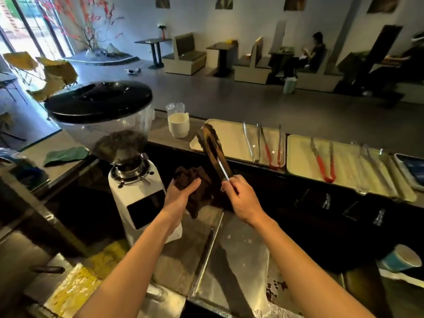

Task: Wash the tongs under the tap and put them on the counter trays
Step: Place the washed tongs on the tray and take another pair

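Gripping the tongs [213, 152] by the handle, the right hand [243, 198] holds them tilted over the left tray [231, 138] edge; the left hand [181, 193] clutches a brown cloth [197, 180] beside the coffee grinder [128, 171].

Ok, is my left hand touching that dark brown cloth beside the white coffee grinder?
Touching. The head view shows the left hand gripping the crumpled dark brown cloth, with its fingers curled over the cloth's upper folds and no gap between them.
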A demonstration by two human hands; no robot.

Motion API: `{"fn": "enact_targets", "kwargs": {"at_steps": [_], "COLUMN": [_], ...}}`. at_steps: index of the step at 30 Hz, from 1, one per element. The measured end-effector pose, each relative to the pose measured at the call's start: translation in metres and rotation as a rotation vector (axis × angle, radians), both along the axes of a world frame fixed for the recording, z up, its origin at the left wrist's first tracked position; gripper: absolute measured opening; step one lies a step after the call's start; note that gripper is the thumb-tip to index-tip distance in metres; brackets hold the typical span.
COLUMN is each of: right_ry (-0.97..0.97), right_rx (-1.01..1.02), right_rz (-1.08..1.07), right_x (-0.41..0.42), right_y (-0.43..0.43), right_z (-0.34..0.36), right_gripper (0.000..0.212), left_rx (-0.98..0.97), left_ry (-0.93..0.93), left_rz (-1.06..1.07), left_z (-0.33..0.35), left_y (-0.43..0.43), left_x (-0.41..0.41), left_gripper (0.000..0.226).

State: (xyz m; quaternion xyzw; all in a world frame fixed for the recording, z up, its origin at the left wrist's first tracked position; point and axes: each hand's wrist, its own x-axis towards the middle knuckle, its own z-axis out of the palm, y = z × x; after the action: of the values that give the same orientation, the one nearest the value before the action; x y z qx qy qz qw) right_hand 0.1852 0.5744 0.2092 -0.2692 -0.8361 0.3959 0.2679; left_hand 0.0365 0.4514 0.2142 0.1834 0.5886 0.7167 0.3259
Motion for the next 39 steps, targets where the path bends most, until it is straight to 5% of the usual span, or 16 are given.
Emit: {"fn": "enact_targets", "kwargs": {"at_steps": [10,23,36,39], "right_ry": [0.039,-0.416,-0.629,-0.713], "right_rx": [-0.018,0.119,0.147,0.278], "right_rz": [-0.145,-0.262,-0.318,-0.316], "right_x": [-0.028,-0.132,-0.187,-0.186], "right_y": [0.089,0.204,0.237,0.232], "right_z": [0.036,0.062,0.028,0.028], "right_gripper": [0.032,0.050,0.029,0.049], "left_rx": [0.083,0.117,0.017,0.010], "left_ry": [-0.072,-0.071,-0.137,-0.152], "left_rz": [-0.041,0.048,0.120,0.124], "left_z": [0.034,0.045,0.018,0.018], "left_y": [0.105,0.192,0.221,0.220], "left_x": [-0.029,-0.075,-0.107,-0.107], "left_gripper": [0.039,0.038,0.032,0.033]}}
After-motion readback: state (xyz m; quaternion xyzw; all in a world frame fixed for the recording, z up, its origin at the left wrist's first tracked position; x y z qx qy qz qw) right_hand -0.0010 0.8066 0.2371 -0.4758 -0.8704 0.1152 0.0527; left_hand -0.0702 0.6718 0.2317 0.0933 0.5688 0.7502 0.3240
